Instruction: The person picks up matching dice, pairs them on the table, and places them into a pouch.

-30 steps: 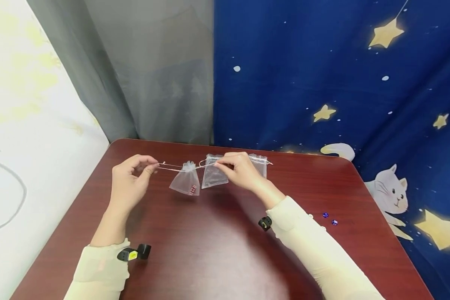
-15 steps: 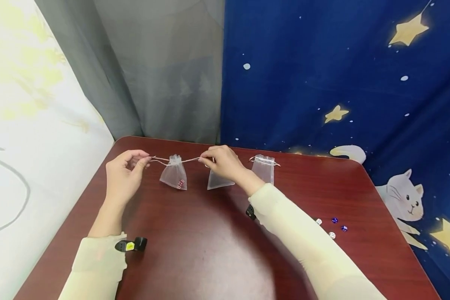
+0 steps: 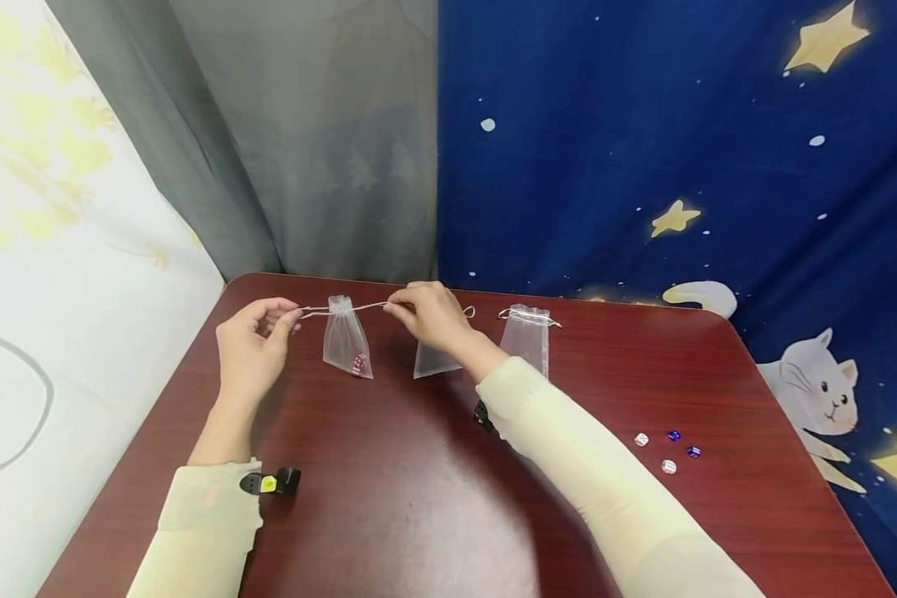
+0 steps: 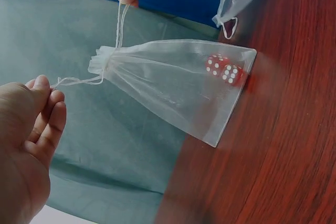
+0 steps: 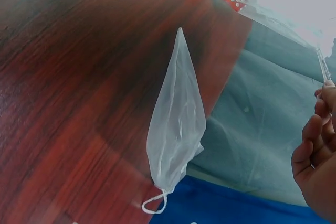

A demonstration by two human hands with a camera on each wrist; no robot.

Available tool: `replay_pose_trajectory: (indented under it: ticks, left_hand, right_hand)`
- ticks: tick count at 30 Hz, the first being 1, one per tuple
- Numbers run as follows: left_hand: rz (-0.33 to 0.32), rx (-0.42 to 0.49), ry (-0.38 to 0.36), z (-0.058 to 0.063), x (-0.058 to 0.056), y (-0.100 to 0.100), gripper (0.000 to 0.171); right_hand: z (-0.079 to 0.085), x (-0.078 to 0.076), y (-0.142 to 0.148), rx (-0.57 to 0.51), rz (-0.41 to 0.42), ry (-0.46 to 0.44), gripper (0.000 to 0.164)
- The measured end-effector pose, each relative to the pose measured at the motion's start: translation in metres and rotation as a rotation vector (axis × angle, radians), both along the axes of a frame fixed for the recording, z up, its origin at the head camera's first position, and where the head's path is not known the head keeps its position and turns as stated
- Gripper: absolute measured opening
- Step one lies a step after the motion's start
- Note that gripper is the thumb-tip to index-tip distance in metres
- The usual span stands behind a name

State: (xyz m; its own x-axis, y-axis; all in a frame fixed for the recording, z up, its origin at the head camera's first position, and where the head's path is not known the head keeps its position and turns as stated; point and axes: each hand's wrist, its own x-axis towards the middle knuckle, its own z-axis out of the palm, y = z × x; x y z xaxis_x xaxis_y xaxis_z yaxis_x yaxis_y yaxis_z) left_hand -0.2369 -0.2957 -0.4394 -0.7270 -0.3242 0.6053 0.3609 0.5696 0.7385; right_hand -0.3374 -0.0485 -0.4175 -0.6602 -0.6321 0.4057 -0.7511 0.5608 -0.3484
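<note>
A sheer white drawstring pouch (image 3: 346,342) stands upright at the far left of the table, its neck gathered into a ruffle. Two red dice (image 4: 224,68) with white dots show through its bottom corner. My left hand (image 3: 252,342) pinches the drawstring ends on the left side between thumb and index finger. On the other side, my right hand (image 3: 429,317) pinches the opposite drawstring ends (image 4: 122,27). The cords run taut or nearly so between both hands, through the pouch's neck. Behind my right hand lies a second sheer pouch (image 5: 177,119), partly covered in the head view.
A third sheer pouch (image 3: 525,339) lies further right along the table's back. Two white dice (image 3: 669,467) and two blue dice (image 3: 693,452) lie on the right of the dark red table (image 3: 389,482). Grey and blue curtains (image 3: 553,149) hang behind the table edge.
Both hands and the pouch have shifted left, away from the second pouch. The pouch has turned more upright and looks longer. Both hands keep their pinch on the cords.
</note>
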Motion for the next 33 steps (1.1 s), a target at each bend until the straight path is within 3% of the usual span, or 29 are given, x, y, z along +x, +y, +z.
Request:
replay_pose_trajectory:
  ticks: [4,12,17,23,33]
  left_hand:
    - [0.005,-0.013,-0.013,-0.001,0.0,-0.002,0.005]
    - [0.058,-0.048,-0.084,-0.009,-0.001,-0.004,0.038]
    - [0.076,-0.11,-0.047,-0.014,-0.002,-0.002,0.028]
    - [-0.003,-0.147,-0.056,-0.015,-0.003,0.021,0.018]
    - [-0.213,-0.227,-0.15,-0.029,0.002,0.07,0.017]
  right_hand:
    - [-0.002,-0.002,-0.003,0.026,-0.009,-0.035,0.02]
    - [-0.007,-0.006,0.016,-0.079,-0.067,-0.085,0.037]
    - [-0.009,0.002,0.038,-0.186,-0.09,-0.076,0.029]
    - [-0.015,0.023,0.074,-0.315,-0.116,-0.088,0.02]
    - [-0.02,0.056,0.125,-0.375,-0.223,-0.192,0.019]
